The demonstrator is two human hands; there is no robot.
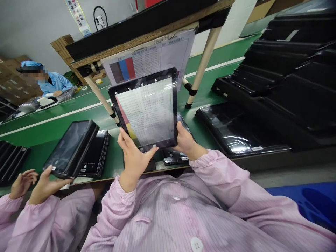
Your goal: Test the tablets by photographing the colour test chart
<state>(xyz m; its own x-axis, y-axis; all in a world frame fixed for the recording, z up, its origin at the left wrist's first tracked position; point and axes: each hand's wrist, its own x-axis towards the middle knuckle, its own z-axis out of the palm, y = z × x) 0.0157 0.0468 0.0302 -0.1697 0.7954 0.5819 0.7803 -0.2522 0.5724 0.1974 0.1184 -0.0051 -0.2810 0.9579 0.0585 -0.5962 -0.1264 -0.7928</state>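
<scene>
A black-framed tablet [147, 112] is held up, tilted, between my two hands. Its lit screen shows a camera picture of a printed sheet with coloured patches. My left hand [135, 157] grips the lower left corner, thumb on the bottom bezel. On the right edge, near the bottom, my right hand [186, 140] is closed round the frame. Behind the tablet hangs a printed chart [147, 59] with grey, blue and red blocks, partly covered. Another tablet [176, 155] lies on the green bench below, mostly hidden behind the held one and my right hand.
At left, a co-worker's hand [43, 185] touches a tablet on a stack [69, 147]. Black trays [275, 70] are piled at right; one tray [238, 129] sits nearer. A shelf [147, 28] on pipe legs [203, 63] stands ahead. Across the green bench [99, 94] sits a person in blue [56, 82].
</scene>
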